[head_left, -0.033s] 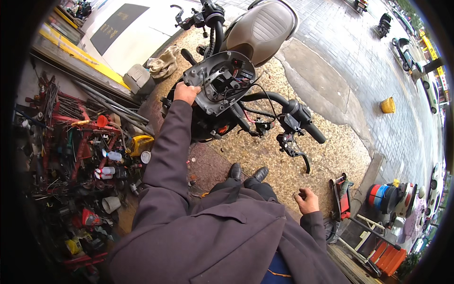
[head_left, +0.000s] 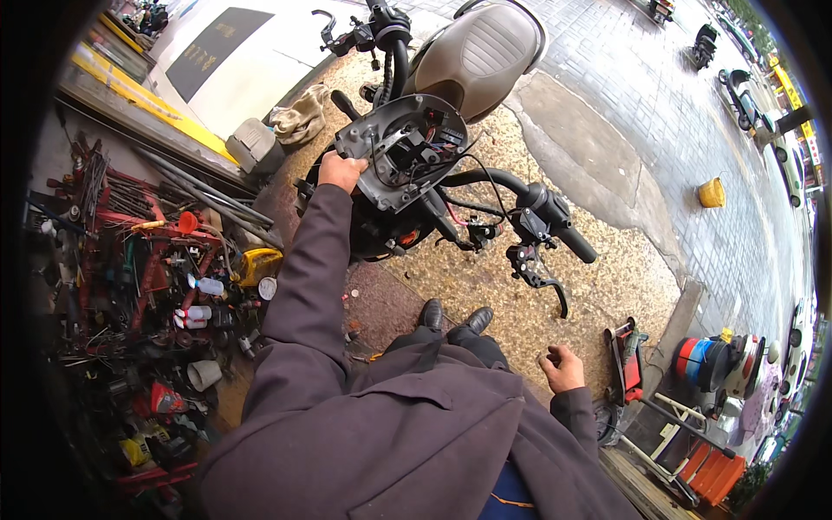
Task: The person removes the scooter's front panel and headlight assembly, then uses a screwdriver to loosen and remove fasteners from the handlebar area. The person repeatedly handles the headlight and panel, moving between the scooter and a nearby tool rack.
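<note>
My left hand (head_left: pixel 341 171) grips the left edge of a motorcycle's uncovered front housing (head_left: pixel 400 160), where wires and metal brackets are exposed. To the right of the housing, the right handlebar grip (head_left: pixel 576 245) sticks out, with a black lever (head_left: pixel 559 296) dangling on a loose assembly below it. My right hand (head_left: pixel 562 367) hangs low at my side, fingers loosely bent and apart, holding nothing, left of a red floor jack (head_left: pixel 628 368). The tan ribbed seat (head_left: pixel 484 52) is at the top of the view, behind the housing.
A cluttered red rack of tools and parts (head_left: pixel 147 269) fills the left, beside metal pipes (head_left: pixel 204 192) and a cloth bundle (head_left: pixel 299 117). On the right are cable reels (head_left: pixel 702 364), an orange folded item (head_left: pixel 711 477), a yellow bucket (head_left: pixel 711 192) and parked scooters (head_left: pixel 741 100) along the pavement.
</note>
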{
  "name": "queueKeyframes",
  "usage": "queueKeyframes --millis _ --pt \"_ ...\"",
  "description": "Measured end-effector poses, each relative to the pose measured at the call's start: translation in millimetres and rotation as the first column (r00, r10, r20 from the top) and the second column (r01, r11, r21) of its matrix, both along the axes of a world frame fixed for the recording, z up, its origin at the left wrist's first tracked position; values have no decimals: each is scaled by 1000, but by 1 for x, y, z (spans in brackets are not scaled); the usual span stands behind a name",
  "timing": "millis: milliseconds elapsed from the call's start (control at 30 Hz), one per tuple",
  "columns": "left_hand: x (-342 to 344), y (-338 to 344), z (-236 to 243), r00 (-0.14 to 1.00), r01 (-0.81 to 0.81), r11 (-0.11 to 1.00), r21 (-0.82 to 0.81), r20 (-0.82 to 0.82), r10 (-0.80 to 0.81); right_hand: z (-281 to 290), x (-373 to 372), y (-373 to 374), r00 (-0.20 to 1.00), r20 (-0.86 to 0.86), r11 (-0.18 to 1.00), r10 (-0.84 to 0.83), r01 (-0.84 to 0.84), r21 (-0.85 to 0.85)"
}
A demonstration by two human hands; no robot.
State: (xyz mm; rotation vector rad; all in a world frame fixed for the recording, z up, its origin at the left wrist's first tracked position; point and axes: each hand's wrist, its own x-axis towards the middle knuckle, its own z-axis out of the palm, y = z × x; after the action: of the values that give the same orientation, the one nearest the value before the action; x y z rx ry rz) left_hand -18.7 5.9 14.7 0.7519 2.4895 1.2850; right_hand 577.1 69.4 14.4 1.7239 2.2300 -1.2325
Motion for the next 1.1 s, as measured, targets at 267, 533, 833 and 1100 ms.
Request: queueKeyframes --millis 267,533,833,1100 --pt "12 0 0 988 -89 994 71 135 79 0 7 9 999 48 999 25 -23 -47" --pt "35 -2 -12 939 -165 908 385 342 26 -6 14 14 998 48 998 49 -46 -52" --pt "91 2 54 973 -204 952 -229 -154 172 -7 16 13 997 45 997 61 -59 -44" --pt "55 14 53 934 116 992 -49 344 -93 -12 17 8 1000 7 998 20 -20 -59"
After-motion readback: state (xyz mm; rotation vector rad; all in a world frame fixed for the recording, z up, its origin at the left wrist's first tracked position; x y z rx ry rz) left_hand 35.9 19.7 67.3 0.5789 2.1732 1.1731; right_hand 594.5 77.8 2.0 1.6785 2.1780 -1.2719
